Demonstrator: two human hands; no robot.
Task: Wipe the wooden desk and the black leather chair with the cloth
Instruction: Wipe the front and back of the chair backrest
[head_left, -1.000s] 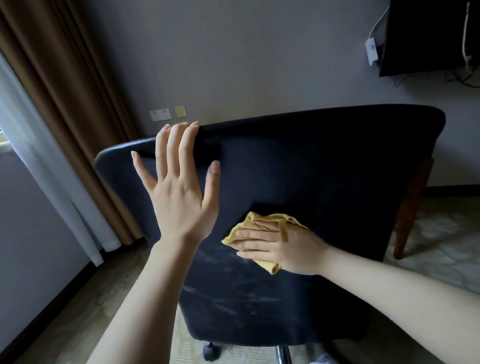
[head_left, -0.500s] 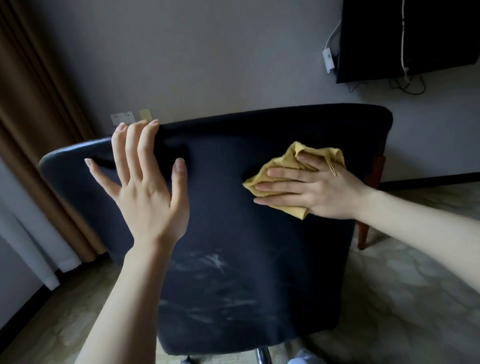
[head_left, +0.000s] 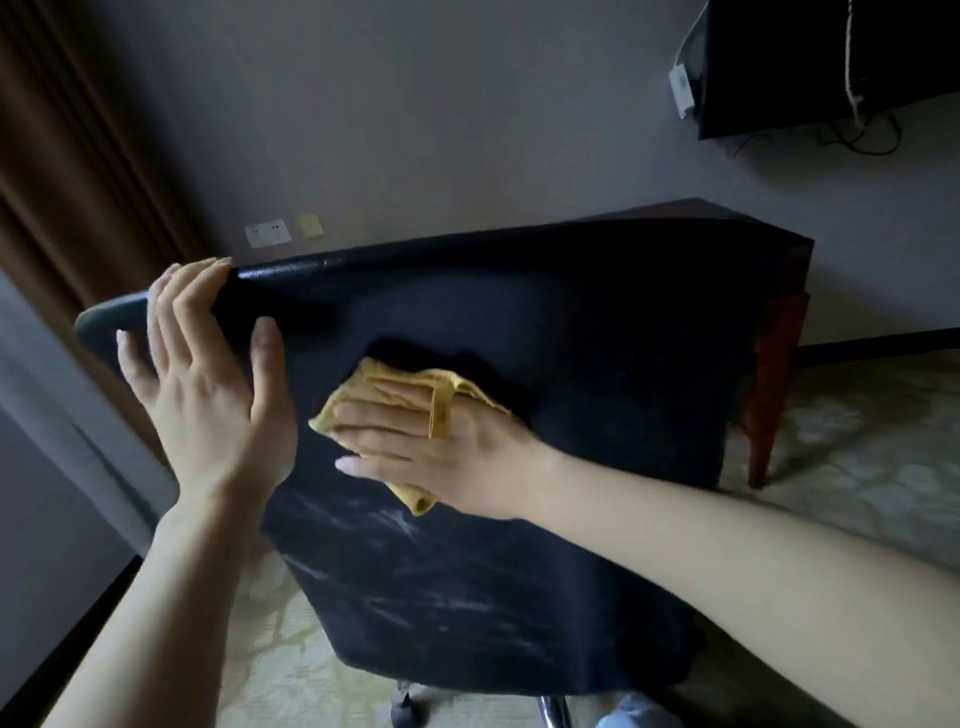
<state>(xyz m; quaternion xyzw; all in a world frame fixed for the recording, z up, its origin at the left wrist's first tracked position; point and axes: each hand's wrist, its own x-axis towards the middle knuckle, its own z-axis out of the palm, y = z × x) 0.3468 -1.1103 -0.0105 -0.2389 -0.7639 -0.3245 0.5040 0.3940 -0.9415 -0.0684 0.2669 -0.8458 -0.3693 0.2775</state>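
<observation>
Yellow cloth (head_left: 358, 397) lay bunched flat against the back of the black leather chair (head_left: 597, 364), about midway up and a little left of centre, pinned there by the right hand (head_left: 441, 447). That hand pressed it with straight fingers held close together and pointing left, palm down on the fabric, and a loop of the cloth's hem lay across the knuckles. I judged the flat palm was meant to spread pressure over a broad patch of leather.

Off to the left, the left hand (head_left: 208, 395) was laid on the chair's upper corner. Its fingers were spread and nearly straight, the tips reaching the top rim, and the thumb splayed out on the near face. It held nothing. To my eye it was there to brace the chair, which stood on a swivel base (head_left: 553, 712) and would likely turn under the push of a wipe.

Both forearms reached forward and up from the near edge, the right crossing in from the right side.

Pale smears (head_left: 395, 519) marked the leather below the cloth, so the lower back looked unfinished. Behind the chair, on the far right, stood the wooden desk (head_left: 774, 395), only its corner and a reddish leg showing.
</observation>
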